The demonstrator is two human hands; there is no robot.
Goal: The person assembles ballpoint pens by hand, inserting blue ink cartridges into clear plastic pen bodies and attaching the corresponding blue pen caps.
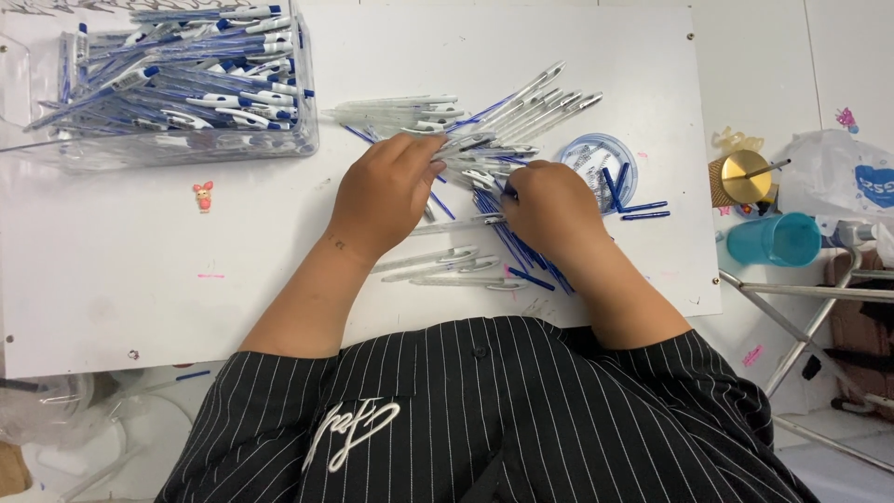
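Head view: clear plastic bin (186,144) at the white surface's (121,279) far left holds many finished blue-and-white pens. Loose clear pen barrels (438,265) and thin blue refills (521,250) lie mid-surface, so plenty looks unassembled. Left hand (386,191) rests curled on the barrel pile, grip unclear. Right hand (549,207) is closed, fingers pinching a part at the pile; which part, cannot tell. Small round clear dish (596,154) of springs sits just beside it.
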